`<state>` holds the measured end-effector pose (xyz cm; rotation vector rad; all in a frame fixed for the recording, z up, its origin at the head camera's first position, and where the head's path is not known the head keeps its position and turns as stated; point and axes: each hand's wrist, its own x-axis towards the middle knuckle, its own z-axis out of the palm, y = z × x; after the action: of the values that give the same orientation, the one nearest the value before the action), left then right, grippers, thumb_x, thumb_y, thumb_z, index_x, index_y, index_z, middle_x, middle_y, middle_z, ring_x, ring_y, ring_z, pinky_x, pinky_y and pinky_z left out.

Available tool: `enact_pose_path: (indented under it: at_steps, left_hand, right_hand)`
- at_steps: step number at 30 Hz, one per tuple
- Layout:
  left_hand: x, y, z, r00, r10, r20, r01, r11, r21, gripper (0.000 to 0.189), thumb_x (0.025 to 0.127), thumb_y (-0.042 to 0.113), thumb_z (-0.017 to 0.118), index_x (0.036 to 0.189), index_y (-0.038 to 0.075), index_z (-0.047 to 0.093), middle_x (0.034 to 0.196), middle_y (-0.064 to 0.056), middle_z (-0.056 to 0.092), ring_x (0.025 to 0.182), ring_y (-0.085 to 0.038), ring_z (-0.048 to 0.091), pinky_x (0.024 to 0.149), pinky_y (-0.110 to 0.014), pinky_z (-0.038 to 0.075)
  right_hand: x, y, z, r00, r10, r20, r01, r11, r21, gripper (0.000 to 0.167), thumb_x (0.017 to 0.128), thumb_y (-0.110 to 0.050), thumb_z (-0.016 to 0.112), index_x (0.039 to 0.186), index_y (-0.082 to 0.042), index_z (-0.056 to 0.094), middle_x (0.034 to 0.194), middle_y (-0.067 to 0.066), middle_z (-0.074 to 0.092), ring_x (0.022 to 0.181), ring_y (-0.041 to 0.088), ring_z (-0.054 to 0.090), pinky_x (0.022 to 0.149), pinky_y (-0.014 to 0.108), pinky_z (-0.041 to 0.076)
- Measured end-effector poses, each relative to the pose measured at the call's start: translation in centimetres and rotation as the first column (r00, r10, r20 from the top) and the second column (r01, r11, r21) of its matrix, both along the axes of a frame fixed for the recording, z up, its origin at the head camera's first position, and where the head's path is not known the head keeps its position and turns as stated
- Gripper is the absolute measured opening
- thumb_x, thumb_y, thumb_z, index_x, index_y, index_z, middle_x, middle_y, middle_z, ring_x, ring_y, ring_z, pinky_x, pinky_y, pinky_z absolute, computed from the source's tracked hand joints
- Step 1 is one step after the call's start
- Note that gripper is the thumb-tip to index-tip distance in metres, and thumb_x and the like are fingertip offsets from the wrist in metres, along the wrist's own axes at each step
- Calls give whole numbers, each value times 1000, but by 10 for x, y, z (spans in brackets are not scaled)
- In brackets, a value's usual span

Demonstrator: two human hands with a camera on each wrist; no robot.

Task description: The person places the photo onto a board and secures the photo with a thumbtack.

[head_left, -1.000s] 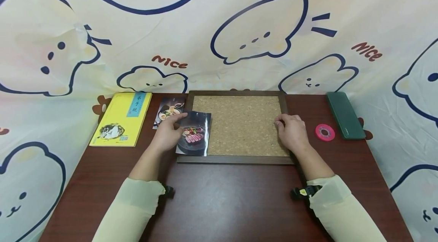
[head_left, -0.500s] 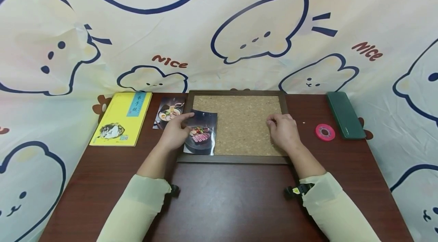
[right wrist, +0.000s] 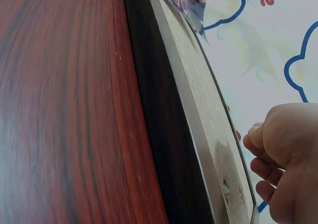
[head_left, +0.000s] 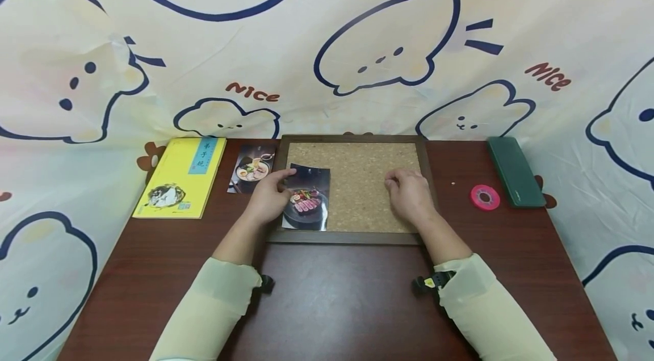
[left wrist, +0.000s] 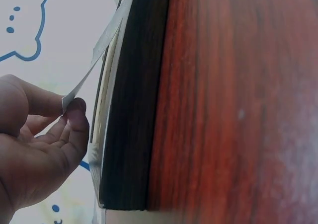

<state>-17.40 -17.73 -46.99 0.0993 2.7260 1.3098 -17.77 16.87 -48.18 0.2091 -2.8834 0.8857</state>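
Observation:
My left hand (head_left: 269, 199) pinches the left edge of a glossy photo (head_left: 306, 200) of sliced meat on a dark plate. In the left wrist view, thumb and finger (left wrist: 77, 110) grip the sheet, seen nearly edge-on and slanting. The photo lies over the left part of a brown-framed cork board (head_left: 363, 185). Above the board's right part is my right hand (head_left: 409, 193), its fingers curled and thumb against the index finger. Nothing shows between them in the right wrist view; a very small thing could be hidden there.
A second food photo (head_left: 251, 169) lies left of the board, with a yellow book (head_left: 181, 179) beyond it. To the right are a tiny white speck (head_left: 453, 183), a pink ring-shaped roll (head_left: 485, 197) and a green box (head_left: 516, 172). A printed cloth backdrop (head_left: 286, 54) rises behind the table.
The left hand has carried the photo rightward, farther over the cork board. The right hand has moved left from the frame's right side, uncovering the small white speck on the table.

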Motion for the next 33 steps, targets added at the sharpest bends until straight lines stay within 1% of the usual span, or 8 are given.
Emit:
enact_pose_path:
  at_steps: [4, 9, 11, 15, 18, 23, 26, 33]
  left_hand:
    - [-1, 4, -1, 1000, 0, 14, 0, 1000, 14, 54, 93, 1, 65, 145, 13, 61, 113, -16, 66, 73, -20, 58, 63, -34, 48]
    - [-2, 9, -2, 1000, -9, 25, 9, 999, 40, 56, 91, 0, 67, 145, 12, 60, 128, -15, 62, 67, -18, 55, 60, -33, 46]
    - [-2, 12, -4, 999, -12, 31, 11, 999, 41, 57, 91, 1, 68, 146, 12, 60, 132, -13, 60, 68, -18, 55, 60, -33, 46]
    - [-4, 16, -6, 999, -14, 30, 14, 1000, 16, 57, 91, 3, 71, 146, 12, 59, 120, -13, 63, 74, -19, 57, 63, -34, 46]
    - [-7, 19, -9, 1000, -18, 8, 18, 1000, -13, 57, 89, 4, 73, 144, 10, 60, 105, -13, 63, 77, -20, 58, 66, -34, 46]
    - [-11, 24, -14, 999, -25, -23, 24, 998, -56, 58, 87, 7, 77, 143, 9, 61, 109, -13, 64, 81, -21, 58, 73, -36, 47]
    - [-13, 28, -15, 999, -25, -21, 23, 997, -79, 60, 87, 10, 79, 144, 9, 61, 122, -15, 64, 89, -25, 60, 79, -41, 48]
    - [-16, 35, -16, 999, -30, -20, 27, 989, -143, 61, 87, 17, 82, 143, 7, 61, 148, -18, 55, 132, -36, 54, 108, -50, 44]
  right_hand:
    - [0, -8, 1, 1000, 4, 18, -4, 1000, 8, 16, 104, -18, 62, 109, -8, 73, 112, 12, 74, 117, 35, 61, 111, 52, 37]
    - [0, -18, -1, 999, 13, 38, -14, 1000, 24, 18, 105, -21, 61, 109, -9, 73, 108, 9, 74, 112, 32, 59, 99, 49, 44]
    - [-1, -22, -1, 999, 20, 48, -21, 1000, 23, 18, 105, -21, 60, 110, -9, 73, 110, 9, 74, 114, 32, 59, 107, 49, 41]
    - [-1, -30, -3, 998, 30, 63, -30, 1000, 9, 18, 105, -21, 61, 110, -10, 73, 113, 9, 72, 116, 31, 60, 112, 50, 39]
    - [-3, -36, -4, 997, 39, 69, -39, 999, -9, 17, 104, -21, 61, 109, -10, 73, 110, 9, 71, 112, 30, 60, 102, 49, 45]
    - [-4, -45, -3, 997, 56, 53, -56, 998, -2, 16, 104, -21, 63, 108, -11, 74, 107, 6, 74, 109, 29, 60, 94, 47, 48]
    - [-5, -50, -1, 996, 63, 56, -64, 998, 9, 15, 103, -21, 63, 107, -12, 75, 108, 4, 75, 108, 28, 61, 95, 47, 48]
    - [-9, -63, -2, 995, 81, 58, -82, 996, 18, 15, 103, -21, 63, 108, -13, 75, 107, 4, 75, 108, 27, 62, 98, 47, 48]
